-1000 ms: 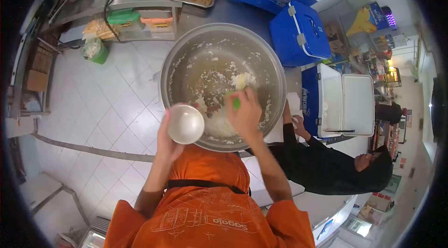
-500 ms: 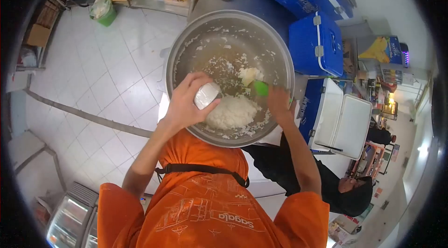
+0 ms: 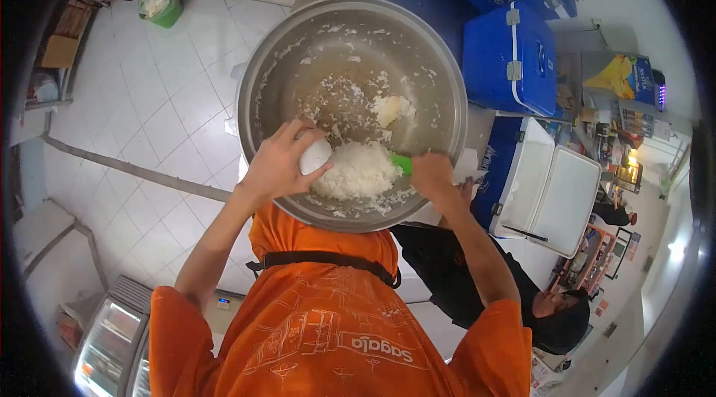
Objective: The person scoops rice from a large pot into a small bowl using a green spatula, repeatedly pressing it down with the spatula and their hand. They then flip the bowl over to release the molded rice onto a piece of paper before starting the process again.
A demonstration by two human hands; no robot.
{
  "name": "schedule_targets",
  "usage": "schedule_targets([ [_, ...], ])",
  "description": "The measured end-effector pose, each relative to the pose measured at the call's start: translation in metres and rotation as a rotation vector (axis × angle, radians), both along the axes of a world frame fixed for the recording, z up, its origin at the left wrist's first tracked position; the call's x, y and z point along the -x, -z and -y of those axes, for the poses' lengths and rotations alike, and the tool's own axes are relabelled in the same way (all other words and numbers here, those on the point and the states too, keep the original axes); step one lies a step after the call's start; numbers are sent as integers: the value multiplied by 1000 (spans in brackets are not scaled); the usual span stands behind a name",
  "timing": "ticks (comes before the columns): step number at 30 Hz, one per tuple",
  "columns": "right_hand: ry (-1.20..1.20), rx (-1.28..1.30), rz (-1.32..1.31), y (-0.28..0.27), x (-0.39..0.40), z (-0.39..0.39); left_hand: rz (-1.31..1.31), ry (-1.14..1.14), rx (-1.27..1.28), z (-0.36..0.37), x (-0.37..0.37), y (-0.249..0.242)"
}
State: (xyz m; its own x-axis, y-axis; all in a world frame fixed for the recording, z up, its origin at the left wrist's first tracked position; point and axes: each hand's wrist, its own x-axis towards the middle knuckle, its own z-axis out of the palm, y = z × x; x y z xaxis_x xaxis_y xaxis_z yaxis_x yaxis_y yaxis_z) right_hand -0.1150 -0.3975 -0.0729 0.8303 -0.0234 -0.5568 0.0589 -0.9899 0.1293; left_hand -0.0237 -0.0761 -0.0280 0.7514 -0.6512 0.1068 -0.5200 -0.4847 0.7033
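Observation:
A wide metal pot (image 3: 252, 76) stands in front of me with a mound of white rice (image 3: 356, 173) on its near side. My left hand (image 3: 277, 162) is closed around a small, pale, rounded bowl (image 3: 316, 157), held tilted at the rice's left edge; its inside is hidden from me. Gripped in my right hand (image 3: 432, 175) is a green rice paddle (image 3: 403, 164), its blade at the right side of the mound and partly hidden by it. Farther back in the pot sits a yellowish clump of rice (image 3: 393, 109), with loose grains scattered over the bottom.
Blue cooler boxes (image 3: 498, 61) stand right of the pot, one white-lined cooler (image 3: 528, 166) with its lid raised. A person in black (image 3: 485, 285) is close by my right arm. On the tiled floor at left is a green bin (image 3: 162, 7).
The paddle has moved away from the yellowish clump, toward me and into the side of the rice mound. My left hand has turned the bowl slightly beside the rice. The view has shifted a little.

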Motion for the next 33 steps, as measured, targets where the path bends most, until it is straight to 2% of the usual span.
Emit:
schedule_targets([
  [5, -126, -106, -138, -19, -15, -1, -8, -16, -26, -3, 4, 3],
  [11, -171, -162, -155, 2, -11, 11, -12, -3, -109, -3, 0, 8],
  [17, 7, -250, -215, 5, 4, -6, 13, 29, -130, -4, -5, 8],
  [21, -50, -251, -188, 2, 12, -15, 42, 1, -182, -4, -8, 9],
  [24, -33, -351, -56, -16, 20, -25, 29, -6, -166, -5, -8, 10],
  [27, -51, -390, -84, -15, 17, -39, 36, -16, -142, -6, -8, 13],
  [31, -67, -311, -195, -2, 9, -54, 20, -40, -109, -5, -6, 8],
  [33, -64, -291, -239, -7, 6, -55, -2, -71, -13, -4, -9, 5],
])
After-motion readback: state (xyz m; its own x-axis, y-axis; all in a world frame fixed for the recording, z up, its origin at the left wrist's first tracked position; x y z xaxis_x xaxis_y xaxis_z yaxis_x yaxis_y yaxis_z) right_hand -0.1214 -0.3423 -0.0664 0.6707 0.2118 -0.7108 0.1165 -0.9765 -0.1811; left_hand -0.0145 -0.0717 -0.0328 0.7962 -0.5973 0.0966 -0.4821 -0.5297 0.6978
